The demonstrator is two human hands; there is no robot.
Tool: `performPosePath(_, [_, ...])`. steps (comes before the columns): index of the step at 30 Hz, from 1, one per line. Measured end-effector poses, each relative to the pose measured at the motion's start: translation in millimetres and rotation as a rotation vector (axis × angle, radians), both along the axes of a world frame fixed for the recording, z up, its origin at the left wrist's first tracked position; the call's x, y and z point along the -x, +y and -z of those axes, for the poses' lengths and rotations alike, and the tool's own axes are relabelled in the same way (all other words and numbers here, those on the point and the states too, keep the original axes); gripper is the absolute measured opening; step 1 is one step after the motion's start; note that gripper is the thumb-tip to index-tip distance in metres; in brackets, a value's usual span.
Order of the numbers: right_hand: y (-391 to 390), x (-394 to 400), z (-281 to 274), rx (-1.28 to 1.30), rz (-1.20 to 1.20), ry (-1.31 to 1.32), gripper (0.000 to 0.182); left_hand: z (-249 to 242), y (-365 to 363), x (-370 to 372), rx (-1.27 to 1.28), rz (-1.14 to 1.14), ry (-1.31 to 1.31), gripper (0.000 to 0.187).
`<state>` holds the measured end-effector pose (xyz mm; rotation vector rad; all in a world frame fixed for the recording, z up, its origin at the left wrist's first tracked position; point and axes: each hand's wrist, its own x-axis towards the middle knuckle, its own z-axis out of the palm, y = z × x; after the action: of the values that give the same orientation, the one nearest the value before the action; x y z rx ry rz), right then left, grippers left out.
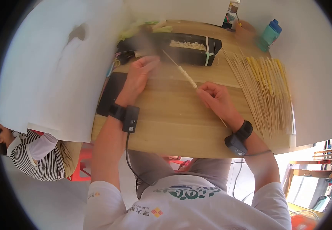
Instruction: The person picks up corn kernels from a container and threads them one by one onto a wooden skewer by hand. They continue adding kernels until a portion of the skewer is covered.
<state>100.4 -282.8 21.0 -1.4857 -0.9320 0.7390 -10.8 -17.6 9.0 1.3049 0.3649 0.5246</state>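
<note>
My right hand (216, 100) is closed in a pinch on a thin wooden skewer (171, 59). A row of small pale pieces (187, 78) is threaded along it just above my fingertips, and its bare tip slants up and left. Across from that tip, my left hand (138, 74) has thumb and fingers pressed together. Whatever it may hold is too small and hazy to make out. Behind both hands lies a long black box (191, 56) with loose pale pieces (189, 45) inside and a light band tied round its right end.
Bare skewers (246, 96) and skewers with yellow pieces (267, 76) lie at the right of the wooden table (173, 134). A blue-green bottle (270, 35) and a brown pot (244, 30) stand behind. A dark flat object (112, 94) lies left; a person in stripes (39, 157) sits beyond.
</note>
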Motion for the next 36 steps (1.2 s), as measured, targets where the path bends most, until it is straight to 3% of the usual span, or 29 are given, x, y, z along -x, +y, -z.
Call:
performPosePath(14, [0.0,2.8,1.7,0.052,-0.044,0.015,0.014,-1.3,-1.6,2.3,-0.027,-0.153,-0.050,0.021])
performPosePath(36, [-0.3,6.1,-0.4,0.094,-0.039,0.041,0.016,1.6,-3.4,-1.5,-0.083,-0.113,-0.023,0.025])
